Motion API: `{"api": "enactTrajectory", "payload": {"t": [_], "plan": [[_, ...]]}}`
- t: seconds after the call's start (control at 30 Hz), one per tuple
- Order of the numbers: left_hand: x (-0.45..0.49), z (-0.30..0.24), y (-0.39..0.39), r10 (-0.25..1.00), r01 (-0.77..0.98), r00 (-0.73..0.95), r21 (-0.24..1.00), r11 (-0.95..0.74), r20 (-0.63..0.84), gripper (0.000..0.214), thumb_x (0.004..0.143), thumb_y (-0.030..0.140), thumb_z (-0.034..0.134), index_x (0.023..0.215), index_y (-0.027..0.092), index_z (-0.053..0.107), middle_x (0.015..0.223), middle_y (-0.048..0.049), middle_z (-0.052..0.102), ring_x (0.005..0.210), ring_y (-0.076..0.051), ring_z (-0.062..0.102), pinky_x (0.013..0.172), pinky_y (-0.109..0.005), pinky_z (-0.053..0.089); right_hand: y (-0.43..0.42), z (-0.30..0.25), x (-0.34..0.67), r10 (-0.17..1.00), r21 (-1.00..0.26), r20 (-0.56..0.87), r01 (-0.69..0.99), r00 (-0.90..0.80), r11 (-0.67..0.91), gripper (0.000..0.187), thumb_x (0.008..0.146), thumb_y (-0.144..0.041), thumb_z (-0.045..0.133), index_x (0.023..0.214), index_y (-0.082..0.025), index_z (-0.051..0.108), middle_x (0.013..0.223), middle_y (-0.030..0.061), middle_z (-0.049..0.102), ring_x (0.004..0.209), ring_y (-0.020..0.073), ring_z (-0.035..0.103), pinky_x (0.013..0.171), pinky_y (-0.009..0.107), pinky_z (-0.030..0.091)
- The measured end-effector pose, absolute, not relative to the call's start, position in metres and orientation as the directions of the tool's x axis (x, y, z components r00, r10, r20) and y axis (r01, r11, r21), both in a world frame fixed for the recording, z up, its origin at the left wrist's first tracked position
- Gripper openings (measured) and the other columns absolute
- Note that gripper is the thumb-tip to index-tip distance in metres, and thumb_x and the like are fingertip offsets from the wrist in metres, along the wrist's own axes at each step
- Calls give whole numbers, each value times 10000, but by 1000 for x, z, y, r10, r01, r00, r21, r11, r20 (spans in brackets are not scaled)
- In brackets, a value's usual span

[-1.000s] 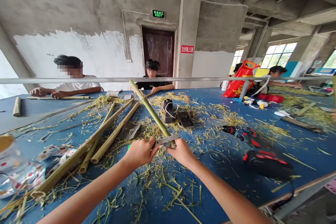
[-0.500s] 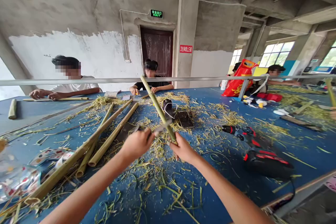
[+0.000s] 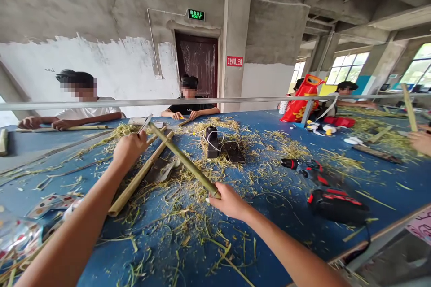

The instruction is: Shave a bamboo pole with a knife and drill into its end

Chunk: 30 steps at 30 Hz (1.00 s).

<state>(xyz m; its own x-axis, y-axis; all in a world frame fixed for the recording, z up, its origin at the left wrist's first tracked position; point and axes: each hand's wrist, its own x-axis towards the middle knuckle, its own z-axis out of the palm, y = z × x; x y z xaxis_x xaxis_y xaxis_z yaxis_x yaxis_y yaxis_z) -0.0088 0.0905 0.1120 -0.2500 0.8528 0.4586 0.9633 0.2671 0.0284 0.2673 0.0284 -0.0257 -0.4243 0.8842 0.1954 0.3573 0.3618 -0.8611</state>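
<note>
My right hand (image 3: 231, 200) is closed around the near end of a green bamboo stick (image 3: 188, 164), which slants up and away to the left. My left hand (image 3: 129, 149) is a fist by the stick's far end. From that fist sticks out the metal blade of a knife (image 3: 146, 123), close to the tip of the bamboo; whether it touches I cannot tell. The knife's handle is hidden in my fingers. Under the raised stick lies another bamboo pole (image 3: 141, 177), and my left forearm covers part of the poles beside it.
Shavings litter the blue table (image 3: 269, 242). A black device (image 3: 212, 142) with a white cable and a phone (image 3: 235, 152) lie mid-table. A cordless drill (image 3: 325, 188) rests at right. A metal rail (image 3: 256, 101) crosses ahead; co-workers sit beyond it.
My left hand with the knife has moved left and away, from near my right hand to the bamboo's far end. The stick has tipped down to the left. My view has shifted slightly right.
</note>
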Motion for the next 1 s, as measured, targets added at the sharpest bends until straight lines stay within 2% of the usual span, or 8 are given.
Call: {"api": "enactTrajectory", "payload": {"t": [0.13,0.2,0.33,0.57,0.77,0.87,0.9,1.0], "plan": [[30,88,51,901,999,-45,31,36,432,611,864,503,74,860,128,556,707,-117,626,610,-203,585,543,-276,398,40,-21,264,930,-947,99,252,-355,197,168,773,-334,504,811,-172,477,490,-67,431,372,69,415,367,186,339],[64,62,28,950,980,181,33,-196,256,542,862,511,122,822,168,539,626,-67,607,521,-168,559,477,-248,359,42,-19,266,933,-967,78,202,-350,157,199,769,-375,505,790,-183,458,462,-77,411,333,73,395,337,193,323],[100,28,7,908,921,387,-21,-389,159,485,865,496,141,810,187,510,636,-62,603,553,-184,582,460,-240,345,42,-19,272,922,-913,235,255,-307,317,188,705,-312,584,642,-173,473,484,-63,395,401,59,362,379,189,277],[92,31,29,896,912,395,-198,-358,201,511,857,508,124,918,158,491,684,-103,621,616,-235,614,509,-273,413,42,-6,274,906,-841,314,361,-283,404,136,743,-276,520,674,-159,519,493,-56,366,445,65,310,410,198,222],[103,35,43,871,895,435,-212,-391,230,541,846,530,137,956,148,504,727,-118,636,647,-236,617,559,-293,439,42,3,285,910,-820,336,400,-245,410,132,742,-286,513,708,-159,523,504,-56,377,444,67,329,417,201,226],[89,55,63,928,968,250,-109,-228,277,575,842,538,127,960,144,530,714,-116,639,641,-237,616,552,-294,434,41,-5,288,940,-828,274,447,-205,339,181,730,-316,529,653,-169,457,504,-56,370,435,66,332,406,203,224],[80,64,71,950,996,87,-47,-76,301,589,848,521,109,944,135,543,713,-127,639,639,-239,617,544,-293,431,40,-7,287,946,-823,255,468,-200,321,201,722,-319,539,631,-173,435,506,-55,370,437,65,334,406,203,224],[51,86,95,913,994,-72,-46,99,403,618,845,514,97,918,133,578,771,-152,648,731,-285,622,593,-331,437,40,-13,283,942,-795,257,507,-216,333,201,706,-298,559,617,-171,431,519,-47,385,458,67,348,414,202,228]]}}
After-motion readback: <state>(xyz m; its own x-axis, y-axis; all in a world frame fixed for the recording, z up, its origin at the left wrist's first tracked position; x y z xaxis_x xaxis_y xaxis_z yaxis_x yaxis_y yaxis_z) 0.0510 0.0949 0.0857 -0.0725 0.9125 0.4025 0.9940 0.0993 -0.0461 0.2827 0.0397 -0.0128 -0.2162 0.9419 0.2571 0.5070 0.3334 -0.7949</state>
